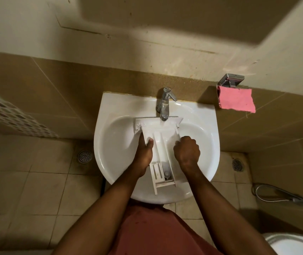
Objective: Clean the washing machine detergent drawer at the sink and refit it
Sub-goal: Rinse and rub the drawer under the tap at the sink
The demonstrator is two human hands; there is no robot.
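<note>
Drawer [159, 138] held between both hands.

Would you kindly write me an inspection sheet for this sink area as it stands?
Surface: white washbasin, holding the detergent drawer.
Job's things: drawer's front panel lies under the tap.
Clutter: pink cloth hanging at the ledge below a chrome holder.
Grippers: left hand grips drawer's left wall; right hand curled over right wall.
Cables: metal hose, floor right.
Surroundings: tiled floor, floor drain.
</note>
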